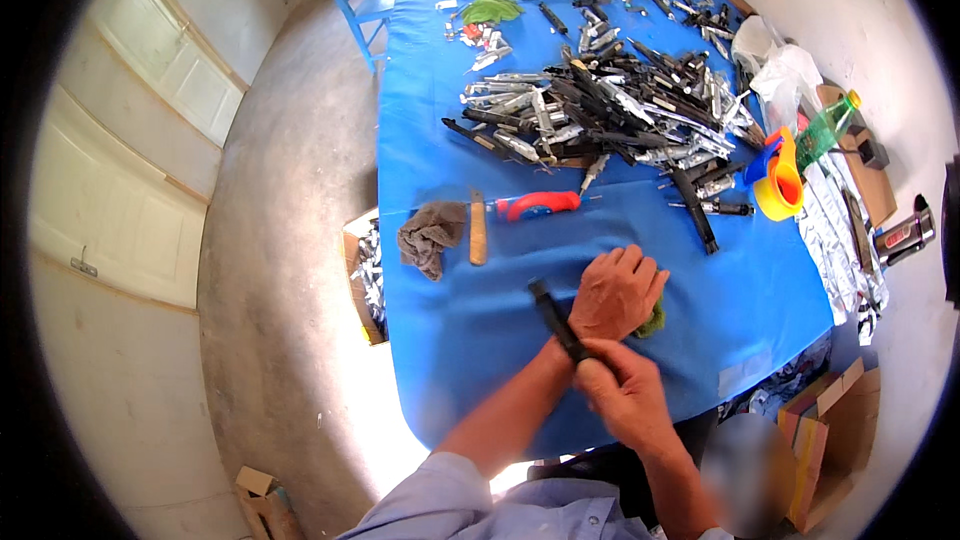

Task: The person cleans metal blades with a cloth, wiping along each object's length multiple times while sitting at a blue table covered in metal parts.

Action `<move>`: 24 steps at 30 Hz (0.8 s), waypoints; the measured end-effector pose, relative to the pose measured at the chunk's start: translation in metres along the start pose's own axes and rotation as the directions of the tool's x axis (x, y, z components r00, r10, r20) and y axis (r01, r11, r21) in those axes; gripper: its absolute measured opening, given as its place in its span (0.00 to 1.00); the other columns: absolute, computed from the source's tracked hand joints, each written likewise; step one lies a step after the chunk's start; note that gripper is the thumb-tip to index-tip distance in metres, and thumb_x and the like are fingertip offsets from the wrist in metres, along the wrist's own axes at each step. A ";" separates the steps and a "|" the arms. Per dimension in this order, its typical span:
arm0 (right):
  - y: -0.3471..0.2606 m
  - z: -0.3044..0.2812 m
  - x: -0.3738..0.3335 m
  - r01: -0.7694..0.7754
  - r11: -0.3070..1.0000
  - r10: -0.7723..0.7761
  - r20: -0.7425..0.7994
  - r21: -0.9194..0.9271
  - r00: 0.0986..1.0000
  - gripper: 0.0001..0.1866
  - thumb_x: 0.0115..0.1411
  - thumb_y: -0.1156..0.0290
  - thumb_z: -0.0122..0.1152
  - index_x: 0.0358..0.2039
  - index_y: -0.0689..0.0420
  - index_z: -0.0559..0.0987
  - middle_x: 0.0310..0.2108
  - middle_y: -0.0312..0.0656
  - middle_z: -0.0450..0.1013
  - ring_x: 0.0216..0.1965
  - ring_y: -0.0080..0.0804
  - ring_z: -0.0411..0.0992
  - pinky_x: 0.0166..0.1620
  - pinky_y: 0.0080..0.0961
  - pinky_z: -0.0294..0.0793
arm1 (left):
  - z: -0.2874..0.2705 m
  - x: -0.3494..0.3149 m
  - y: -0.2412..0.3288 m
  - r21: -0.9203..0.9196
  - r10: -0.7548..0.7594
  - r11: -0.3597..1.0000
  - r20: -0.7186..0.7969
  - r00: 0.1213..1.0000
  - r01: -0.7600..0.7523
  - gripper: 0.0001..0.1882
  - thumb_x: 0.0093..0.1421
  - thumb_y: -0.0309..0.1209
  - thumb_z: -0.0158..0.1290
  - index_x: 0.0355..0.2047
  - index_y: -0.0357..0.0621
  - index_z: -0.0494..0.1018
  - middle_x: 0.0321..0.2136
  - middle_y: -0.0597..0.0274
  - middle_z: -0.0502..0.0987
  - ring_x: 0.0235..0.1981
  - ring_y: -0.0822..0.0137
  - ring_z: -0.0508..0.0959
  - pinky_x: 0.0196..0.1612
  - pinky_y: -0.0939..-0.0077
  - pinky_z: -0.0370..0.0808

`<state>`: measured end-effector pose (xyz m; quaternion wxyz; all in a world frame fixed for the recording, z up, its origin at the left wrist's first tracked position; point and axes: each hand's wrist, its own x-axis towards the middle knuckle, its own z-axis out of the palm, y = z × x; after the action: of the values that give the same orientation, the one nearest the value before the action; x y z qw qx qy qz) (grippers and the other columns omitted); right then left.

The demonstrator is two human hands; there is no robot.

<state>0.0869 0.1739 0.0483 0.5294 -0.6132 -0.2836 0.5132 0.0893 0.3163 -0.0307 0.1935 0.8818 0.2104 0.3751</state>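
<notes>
My right hand (632,392) is closed around the lower end of a slim black bar-shaped piece (556,318), its exact kind unclear. The piece slants up and left, crossing in front of my left wrist. Just beyond it is my left hand (612,292), back up, fingers curled and bunched over a green cloth (652,320); only the cloth's edge shows. Farther off on the blue-covered table (500,340) lie a red-handled screwdriver (540,204), a tool with a wooden handle (478,230) and a crumpled brown-grey rag (430,238).
A big heap of black and silver metal parts (610,100) covers the table's middle. To its right stand a yellow and blue tape roll or cup (780,180) and a green plastic bottle (828,128). Cardboard boxes (835,430) sit on the floor; a blue chair (365,5) stands far left.
</notes>
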 end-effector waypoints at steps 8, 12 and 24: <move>-0.034 0.098 0.069 0.178 0.971 -0.116 0.333 -0.162 0.936 0.28 0.69 0.64 0.66 0.64 0.65 0.73 0.43 0.45 0.79 0.43 0.31 0.78 0.47 0.29 0.78 | 0.005 0.001 0.002 -0.021 -0.024 0.999 0.031 0.999 0.024 0.11 0.63 0.37 0.62 0.29 0.44 0.75 0.31 0.58 0.74 0.34 0.55 0.78 0.38 0.60 0.75; -0.047 0.130 0.082 0.377 0.878 -0.295 0.286 -0.296 0.912 0.33 0.68 0.60 0.67 0.67 0.63 0.70 0.48 0.52 0.79 0.46 0.41 0.80 0.48 0.35 0.79 | 0.007 -0.002 -0.002 -0.034 -0.035 0.999 0.004 0.999 0.035 0.11 0.63 0.36 0.62 0.29 0.44 0.76 0.31 0.58 0.74 0.35 0.56 0.78 0.38 0.60 0.74; 0.004 -0.003 0.032 0.513 0.621 -0.730 -0.197 -0.592 0.655 0.08 0.64 0.81 0.65 0.43 0.62 0.83 0.33 0.42 0.82 0.27 0.26 0.76 0.30 0.20 0.73 | 0.007 -0.001 -0.005 -0.002 -0.135 0.991 0.069 0.988 0.136 0.10 0.60 0.38 0.64 0.29 0.47 0.78 0.30 0.59 0.77 0.33 0.52 0.80 0.36 0.57 0.77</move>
<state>0.0991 0.1996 0.0335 0.5519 -0.6786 -0.4812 0.0574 0.0924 0.3184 -0.0378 0.2284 0.8772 0.2619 0.3312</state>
